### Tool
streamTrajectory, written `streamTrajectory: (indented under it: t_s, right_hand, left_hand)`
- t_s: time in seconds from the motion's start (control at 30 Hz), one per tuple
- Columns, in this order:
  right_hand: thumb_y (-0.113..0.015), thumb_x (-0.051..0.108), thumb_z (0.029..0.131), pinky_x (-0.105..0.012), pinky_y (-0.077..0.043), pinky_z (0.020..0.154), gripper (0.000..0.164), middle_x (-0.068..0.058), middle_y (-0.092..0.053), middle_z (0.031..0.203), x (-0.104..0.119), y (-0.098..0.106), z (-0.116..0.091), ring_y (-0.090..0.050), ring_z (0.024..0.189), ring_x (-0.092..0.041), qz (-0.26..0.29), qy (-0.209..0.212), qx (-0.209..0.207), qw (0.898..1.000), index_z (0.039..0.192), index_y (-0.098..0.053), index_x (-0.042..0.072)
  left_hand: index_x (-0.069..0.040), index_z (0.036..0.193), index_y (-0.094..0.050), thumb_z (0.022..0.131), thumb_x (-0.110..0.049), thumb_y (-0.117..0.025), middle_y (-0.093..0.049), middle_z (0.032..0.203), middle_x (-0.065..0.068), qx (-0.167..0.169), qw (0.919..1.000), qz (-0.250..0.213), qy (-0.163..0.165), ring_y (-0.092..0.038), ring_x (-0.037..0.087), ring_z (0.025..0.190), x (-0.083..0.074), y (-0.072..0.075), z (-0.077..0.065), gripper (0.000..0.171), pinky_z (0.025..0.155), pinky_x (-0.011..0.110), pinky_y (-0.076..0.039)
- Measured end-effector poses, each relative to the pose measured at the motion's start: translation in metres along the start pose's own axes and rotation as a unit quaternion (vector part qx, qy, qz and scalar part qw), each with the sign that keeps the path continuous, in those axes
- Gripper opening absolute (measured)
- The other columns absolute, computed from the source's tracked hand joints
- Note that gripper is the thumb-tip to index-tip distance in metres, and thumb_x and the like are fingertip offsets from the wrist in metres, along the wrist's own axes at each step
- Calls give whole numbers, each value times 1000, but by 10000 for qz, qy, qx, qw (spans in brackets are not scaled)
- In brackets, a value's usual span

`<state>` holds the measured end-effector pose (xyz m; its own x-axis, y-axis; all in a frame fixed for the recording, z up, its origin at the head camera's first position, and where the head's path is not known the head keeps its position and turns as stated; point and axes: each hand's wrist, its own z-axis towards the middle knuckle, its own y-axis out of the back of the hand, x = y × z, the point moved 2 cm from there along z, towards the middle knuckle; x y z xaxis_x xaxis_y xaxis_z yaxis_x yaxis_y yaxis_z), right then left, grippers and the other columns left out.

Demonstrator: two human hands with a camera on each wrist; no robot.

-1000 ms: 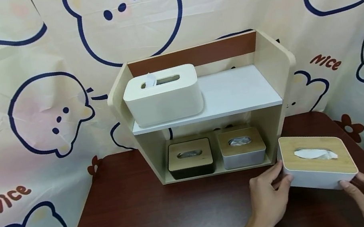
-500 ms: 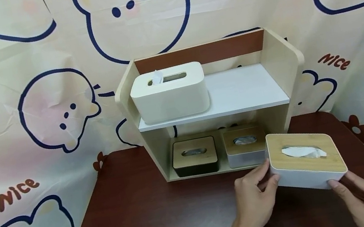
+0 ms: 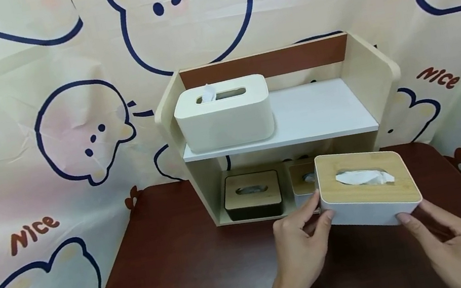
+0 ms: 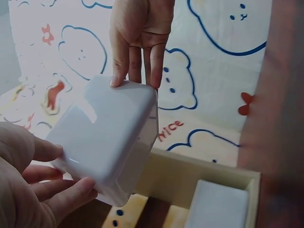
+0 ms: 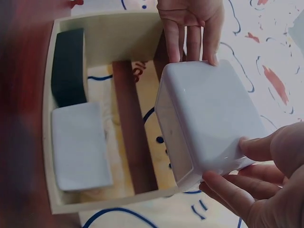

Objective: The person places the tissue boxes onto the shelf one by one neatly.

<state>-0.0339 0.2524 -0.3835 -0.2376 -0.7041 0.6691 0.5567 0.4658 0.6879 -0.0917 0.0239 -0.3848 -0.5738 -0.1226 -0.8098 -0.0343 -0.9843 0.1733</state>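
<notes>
Between both hands, raised off the table, is a white tissue box with a wood-look lid (image 3: 367, 210) and a tissue showing in its slot. My left hand (image 3: 299, 245) grips its left end, fingers and thumb at the side. At the opposite end my right hand (image 3: 457, 235) holds the lower right corner, thumb in front. Both wrist views show the smooth white body of the tissue box (image 4: 104, 128) pinched at its two ends. In the head view it partly hides a smaller grey tissue box (image 3: 300, 185) on the lower shelf.
A two-tier cream shelf unit (image 3: 374, 67) stands at the table's back. A white tissue box (image 3: 227, 124) sits on the left of its upper board (image 3: 321, 107). Below is a black tissue box with a wood-look lid (image 3: 254, 206). The dark brown table (image 3: 180, 276) spreads in front.
Both hands have carried the tissue box left and slightly up, so it now covers part of the grey tissue box. The head view has shifted, moving the shelf unit rightward in the picture.
</notes>
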Motion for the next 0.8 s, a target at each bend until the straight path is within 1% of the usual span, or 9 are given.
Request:
streamTrajectory:
  t_s: [0.03,0.07,0.17,0.23,0.27,0.37,0.47,0.67,0.8]
  right_hand:
    - [-86,28,95,-1,-29,54,55,-21,-75,72,3,1,1,-69,71,-17,31,108,-3,9999,143,-68,7]
    - [-86,29,94,-5,-29,51,55,-22,-75,74,7,2,1,-64,65,-13,49,182,-13,9998,142,-69,7]
    - [-88,27,92,-2,-29,54,54,-28,-78,110,18,5,3,-73,78,-13,276,463,-98,9985,140,-71,9]
    - [-90,25,90,-7,-29,48,53,-28,-79,106,25,8,4,-63,61,-3,402,652,-188,9969,139,-72,10]
    - [-91,25,90,-13,-28,44,53,-26,-80,93,28,9,5,-50,50,1,441,699,-222,9963,138,-73,11]
    - [-92,21,88,-23,-24,38,54,-13,-67,58,38,14,7,-25,38,-6,522,913,-331,9939,137,-74,10]
    - [-91,22,89,-23,-24,38,54,-3,-55,48,48,18,10,-26,35,-8,534,1019,-366,9927,138,-73,10]
    - [-90,14,89,-22,-25,37,52,-17,-66,59,65,23,16,-25,35,-3,773,1446,-453,9854,137,-73,3]
    - [-91,9,87,-21,-23,36,52,-6,-59,51,74,27,18,-23,33,-2,898,1504,-476,9834,136,-73,1]
  left_hand:
    - [3,141,-66,100,-9,-77,-70,137,19,-17,10000,-79,42,-73,16,117,-2,3,1,44,85,20,-62]
    - [3,141,-66,100,-9,-77,-70,137,18,-38,9999,-146,69,-73,17,118,-4,5,2,44,86,21,-63]
    - [2,141,-65,99,-9,-78,-70,138,17,-106,9995,-267,136,-73,20,120,-10,13,6,45,86,23,-63]
    - [0,142,-66,99,-11,-78,-70,139,15,-150,9994,-266,139,-73,20,120,-15,17,8,46,86,23,-64]
    - [0,142,-66,99,-11,-79,-70,139,15,-178,9995,-251,119,-73,20,121,-17,20,10,46,86,24,-64]
    - [-1,142,-66,99,-11,-79,-69,140,13,-250,9994,-213,52,-72,20,122,-23,26,15,46,86,24,-64]
    - [-1,141,-67,98,-9,-79,-70,139,13,-339,9993,-153,-33,-72,19,122,-29,31,21,45,85,25,-64]
    - [-2,142,-67,99,-10,-78,-71,139,12,-409,9991,-44,-118,-73,15,121,-40,40,31,45,86,25,-65]
    - [-5,144,-66,100,-13,-78,-68,142,8,-382,9993,-26,-51,-70,14,126,-46,44,36,46,90,25,-63]
